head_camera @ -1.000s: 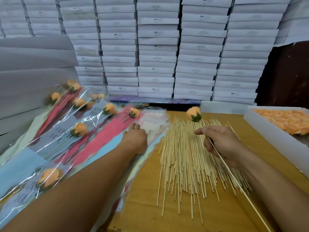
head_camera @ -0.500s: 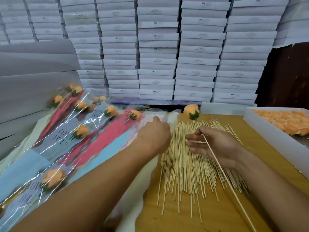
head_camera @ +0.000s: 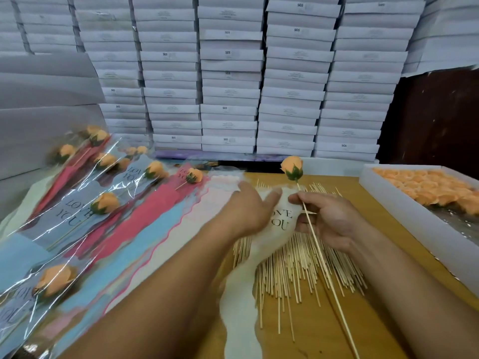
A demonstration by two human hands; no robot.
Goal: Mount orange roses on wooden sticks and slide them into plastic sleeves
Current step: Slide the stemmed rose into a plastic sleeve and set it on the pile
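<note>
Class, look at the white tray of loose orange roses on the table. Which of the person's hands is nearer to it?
Right. The right hand, pinching a rose's stick, sits just left of the tray; the left hand, on a cream sleeve, lies farther left.

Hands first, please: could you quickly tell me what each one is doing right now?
Left hand: pinching the white sleeve.
Right hand: gripping the rose stick.

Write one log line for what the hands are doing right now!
right hand: pinches rose stick | left hand: holds cream sleeve | rose: not yet sleeved
</note>
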